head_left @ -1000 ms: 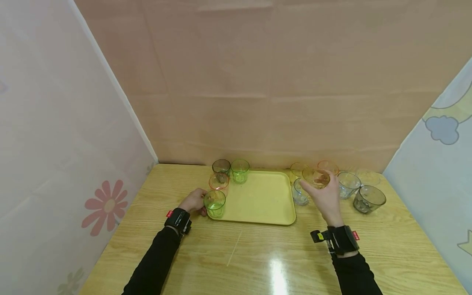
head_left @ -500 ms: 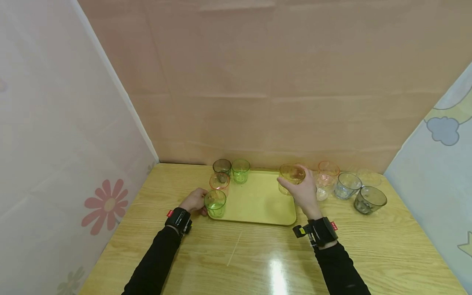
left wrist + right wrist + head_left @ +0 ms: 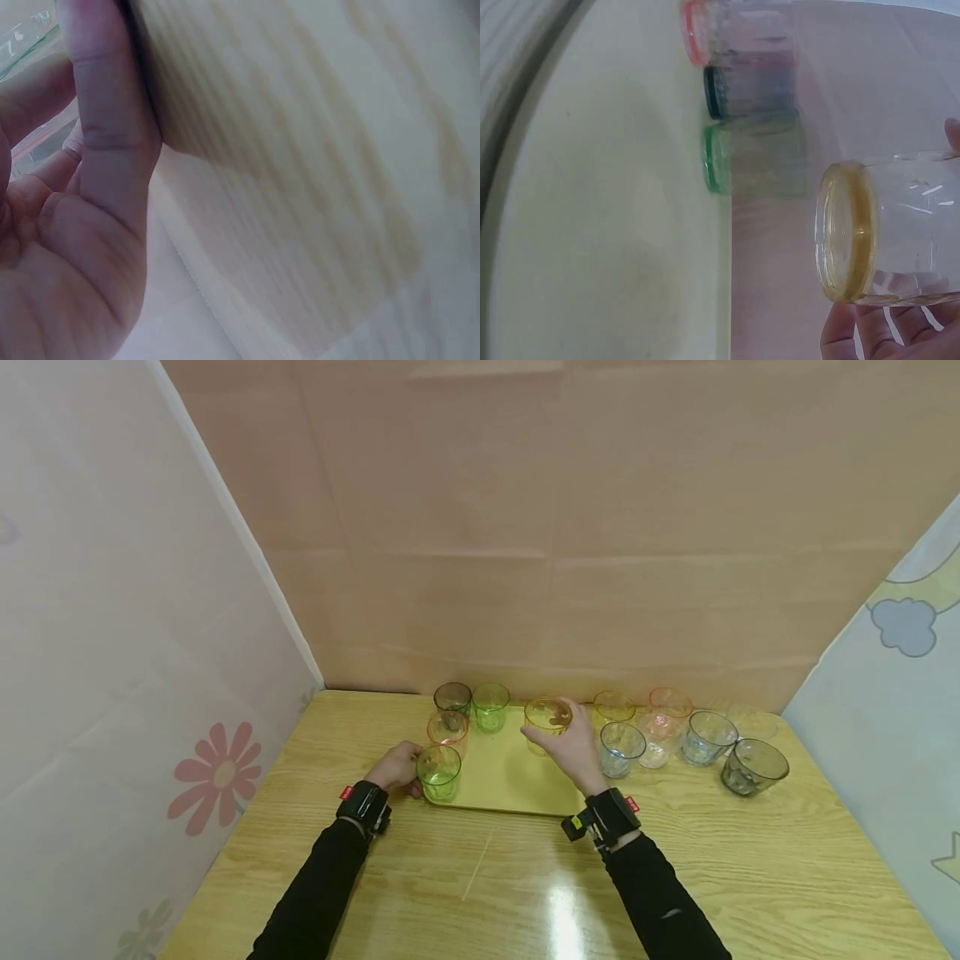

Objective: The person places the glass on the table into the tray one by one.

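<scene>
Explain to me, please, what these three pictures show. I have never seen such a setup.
A person works with two bare hands; there is no machine. The big picture comes from a camera on the head, the other two from cameras on the wrists. On the wooden table lies a yellow tray with four glasses along its left side; more glasses stand to its right. The left hand holds a green glass at the tray's near left corner. The right hand holds a yellow glass above the tray; the right wrist picture shows it close.
</scene>
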`<state>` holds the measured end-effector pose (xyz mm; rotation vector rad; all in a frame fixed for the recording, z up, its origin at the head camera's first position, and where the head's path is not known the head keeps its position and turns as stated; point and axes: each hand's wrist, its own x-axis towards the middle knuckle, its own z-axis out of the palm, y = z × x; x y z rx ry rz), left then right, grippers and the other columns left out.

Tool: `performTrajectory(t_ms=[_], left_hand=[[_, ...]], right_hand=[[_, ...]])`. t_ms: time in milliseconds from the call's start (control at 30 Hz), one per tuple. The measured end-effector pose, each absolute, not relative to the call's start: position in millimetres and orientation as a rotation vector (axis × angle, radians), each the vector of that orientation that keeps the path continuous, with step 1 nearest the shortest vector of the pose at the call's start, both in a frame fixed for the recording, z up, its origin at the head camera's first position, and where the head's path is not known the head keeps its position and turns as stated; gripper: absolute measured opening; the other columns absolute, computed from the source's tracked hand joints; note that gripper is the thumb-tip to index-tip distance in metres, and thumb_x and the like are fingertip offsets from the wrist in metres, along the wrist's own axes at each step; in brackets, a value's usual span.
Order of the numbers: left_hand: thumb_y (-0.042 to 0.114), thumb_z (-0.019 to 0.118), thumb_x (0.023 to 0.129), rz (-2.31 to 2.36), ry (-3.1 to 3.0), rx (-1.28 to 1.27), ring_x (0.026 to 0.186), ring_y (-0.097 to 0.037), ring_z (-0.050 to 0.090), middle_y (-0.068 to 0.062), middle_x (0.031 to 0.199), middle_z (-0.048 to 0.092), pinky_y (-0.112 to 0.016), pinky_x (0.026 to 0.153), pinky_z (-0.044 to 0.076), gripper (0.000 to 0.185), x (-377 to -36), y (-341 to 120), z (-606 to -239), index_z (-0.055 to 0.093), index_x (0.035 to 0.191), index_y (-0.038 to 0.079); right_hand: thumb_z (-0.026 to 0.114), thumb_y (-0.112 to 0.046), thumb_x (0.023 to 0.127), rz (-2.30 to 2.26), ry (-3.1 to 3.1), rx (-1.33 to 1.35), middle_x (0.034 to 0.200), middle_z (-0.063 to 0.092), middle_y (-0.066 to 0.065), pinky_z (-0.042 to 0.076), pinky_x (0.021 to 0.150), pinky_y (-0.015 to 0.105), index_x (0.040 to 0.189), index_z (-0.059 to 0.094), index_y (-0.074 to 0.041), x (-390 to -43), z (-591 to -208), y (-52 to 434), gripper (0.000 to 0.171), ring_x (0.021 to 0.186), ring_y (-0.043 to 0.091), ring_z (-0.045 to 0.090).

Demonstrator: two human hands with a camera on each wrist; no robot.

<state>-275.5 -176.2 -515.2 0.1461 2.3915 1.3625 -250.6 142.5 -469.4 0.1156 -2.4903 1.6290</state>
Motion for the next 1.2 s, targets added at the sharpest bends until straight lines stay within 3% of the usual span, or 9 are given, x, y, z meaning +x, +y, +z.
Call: performTrajectory(t_ms=[133, 433, 833, 1200], left_hand=[[0.006, 0.062, 0.095, 1.369, 2.385, 0.140, 0.049, -0.019, 0.062, -0.014, 0.070, 0.064, -0.034, 0.050, 0.058, 0.020, -275, -176, -515, 0.065, 0.113, -0.004], [0.005, 0.060, 0.096, 1.371, 2.387, 0.116, 0.049, -0.018, 0.061, -0.014, 0.073, 0.064, -0.034, 0.050, 0.057, 0.021, -276, -175, -517, 0.065, 0.115, -0.004], [0.004, 0.060, 0.096, 1.372, 2.375, 0.119, 0.049, -0.020, 0.062, -0.015, 0.075, 0.064, -0.035, 0.050, 0.058, 0.020, -275, -176, -516, 0.064, 0.113, -0.006], [0.008, 0.061, 0.097, 1.344, 2.417, 0.137, 0.049, -0.018, 0.061, -0.014, 0.074, 0.064, -0.034, 0.050, 0.058, 0.021, -276, -175, -518, 0.065, 0.112, -0.004]], right_hand=[[0.077, -0.053, 0.079, 1.636, -2.496, 0.135, 0.136, 0.039, 0.015, 0.048, 0.082, 0.056, 0.147, 0.036, -0.012, -254, -476, 129, 0.089, 0.117, 0.029, 0.046], [0.084, -0.043, 0.075, 1.653, -2.547, 0.166, 0.139, 0.043, 0.016, 0.046, 0.097, 0.048, 0.145, 0.040, -0.013, -263, -490, 109, 0.088, 0.125, 0.033, 0.045], [0.086, -0.039, 0.074, 1.674, -2.591, 0.164, 0.136, 0.047, 0.018, 0.047, 0.095, 0.050, 0.147, 0.039, -0.016, -264, -501, 84, 0.089, 0.122, 0.035, 0.048], [0.086, -0.032, 0.075, 1.672, -2.584, 0.082, 0.131, 0.056, 0.019, 0.050, 0.093, 0.049, 0.144, 0.043, -0.006, -266, -507, 69, 0.086, 0.120, 0.037, 0.054]])
